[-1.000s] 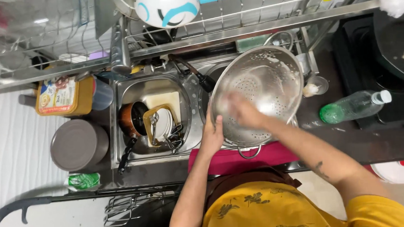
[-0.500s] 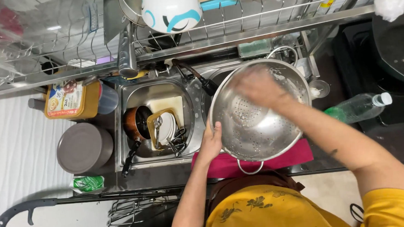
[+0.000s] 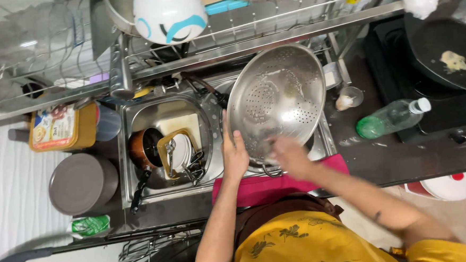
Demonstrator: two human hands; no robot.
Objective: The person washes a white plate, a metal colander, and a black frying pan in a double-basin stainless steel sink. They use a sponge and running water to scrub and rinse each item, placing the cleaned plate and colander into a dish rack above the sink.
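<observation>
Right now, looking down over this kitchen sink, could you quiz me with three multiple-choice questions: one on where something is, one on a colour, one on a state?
1. Where is the metal colander?
A. over the right sink basin
B. on the stove
C. on the floor

2. What colour is the cloth draped on the sink's front edge?
A. white
B. pink
C. blue

3. How is the plastic bottle on the counter?
A. standing upright
B. lying on its side
C. held in a hand

Answers: 1 A, the left hand and right hand hold it there; 2 B, it shows bright pink; 3 B, it rests lengthwise, untouched.
</observation>
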